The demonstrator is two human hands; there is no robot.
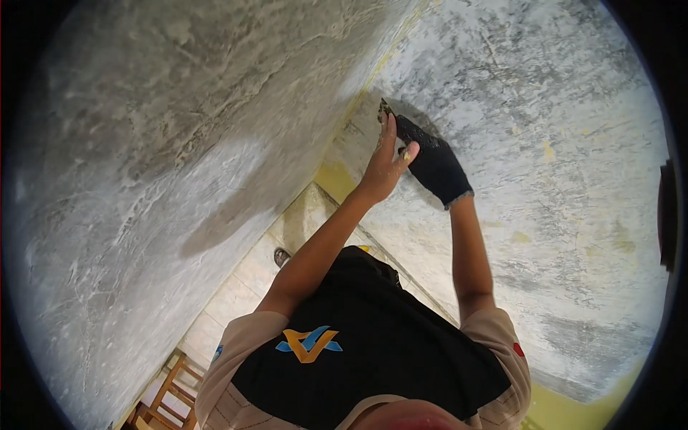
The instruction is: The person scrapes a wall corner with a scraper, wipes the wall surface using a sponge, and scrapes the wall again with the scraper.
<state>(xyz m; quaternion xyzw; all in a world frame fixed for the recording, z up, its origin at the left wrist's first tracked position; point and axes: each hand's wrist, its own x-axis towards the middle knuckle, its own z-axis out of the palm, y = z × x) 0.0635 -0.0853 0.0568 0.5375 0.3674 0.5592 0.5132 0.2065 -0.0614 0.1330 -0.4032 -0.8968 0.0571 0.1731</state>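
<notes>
My right hand (438, 166), in a black glove with a grey cuff, is closed around a dark scraper (387, 107) close to the corner of two walls. The scraper's pointed tip shows beyond the fingers, by the right wall (545, 172). My bare left hand (387, 161) is beside it, its fingertips up against the scraper's blade and its thumb apart, with pale residue on the skin. Whether these fingertips press on the blade or only rest there cannot be made out.
A rough grey wall (143, 143) fills the left side. Below lie a tiled floor (233, 297), a shoe (282, 256) and a wooden chair or rack (172, 390) at the lower left. A dark object (668, 215) stands at the right edge.
</notes>
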